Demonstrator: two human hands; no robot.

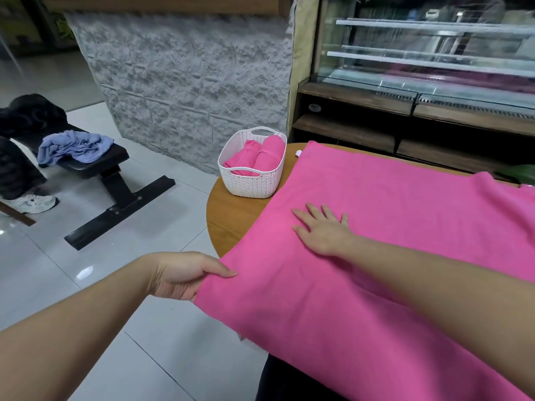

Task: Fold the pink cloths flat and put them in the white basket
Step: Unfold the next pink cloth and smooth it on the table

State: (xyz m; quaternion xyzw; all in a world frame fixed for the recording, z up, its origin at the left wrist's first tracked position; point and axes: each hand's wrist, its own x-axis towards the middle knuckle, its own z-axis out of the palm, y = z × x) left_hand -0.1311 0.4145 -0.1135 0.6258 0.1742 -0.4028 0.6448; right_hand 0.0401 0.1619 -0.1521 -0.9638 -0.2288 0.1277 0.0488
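A large pink cloth point(390, 227) lies spread over the round wooden table point(228, 224), its near edge hanging off towards me. My left hand point(185, 276) grips the cloth's left edge beyond the table rim, thumb on top. My right hand point(321, 227) lies flat on the cloth with fingers straight and spread. The white woven basket point(249, 183) stands on the table's far left part, beside the cloth. Two folded pink cloths point(260, 157) sit inside it.
A black bench point(115, 175) with a blue cloth point(75, 149) stands on the tiled floor at left; a person's leg and white shoe point(31, 202) are beside it. A stone-faced counter and a glass display case rise behind the table.
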